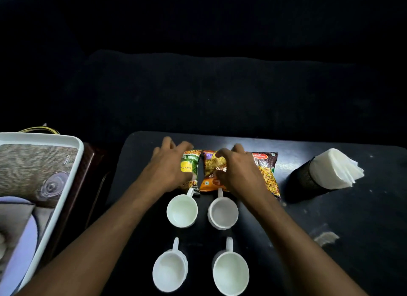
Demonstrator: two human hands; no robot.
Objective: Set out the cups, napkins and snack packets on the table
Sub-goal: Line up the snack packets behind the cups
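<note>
Three snack packets lie side by side on the dark table [352,218]. My left hand [169,165] rests on the green packet [191,163], fingers spread over it. My right hand [236,170] lies across the orange packet [212,181], beside the dark red packet [267,174]. Several white cups stand upright in two rows in front of the packets: one [181,211], one [223,214], one [169,271] and the nearest right one [230,273]. White napkins [334,168] fan out of a dark holder [302,181] at the right.
A white tray [63,185] with a patterned liner and a clear lid sits at the left on a brown stand. A scuffed pale patch [326,238] marks the table at the right. Everything beyond the table's far edge is dark.
</note>
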